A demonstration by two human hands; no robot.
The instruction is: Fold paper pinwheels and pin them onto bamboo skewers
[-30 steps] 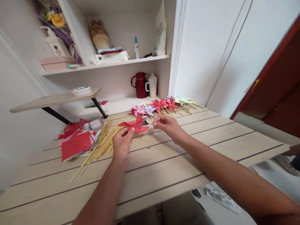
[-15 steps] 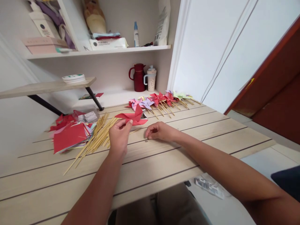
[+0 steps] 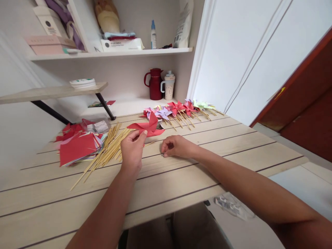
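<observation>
My left hand (image 3: 132,152) is raised a little over the wooden table (image 3: 233,141) and pinches a red paper pinwheel (image 3: 147,127) from below, with a thin stick behind it. My right hand (image 3: 176,147) rests on the table just right of it. Its fingertips are closed at a tiny metal pin on the board, which is mostly hidden under them. A loose pile of bamboo sticks (image 3: 109,152) lies left of my left hand.
A stack of red and coloured paper squares (image 3: 77,148) and a small clear box (image 3: 100,126) lie at the left. Several finished pinwheels (image 3: 178,109) line the far edge. Behind stand a dark red jug (image 3: 155,83), a lidded cup (image 3: 169,85) and a slanted side shelf (image 3: 52,91).
My right hand has come down from beside the pinwheel to the table and closed its fingertips at the small pin. My left hand has kept hold of the red pinwheel.
</observation>
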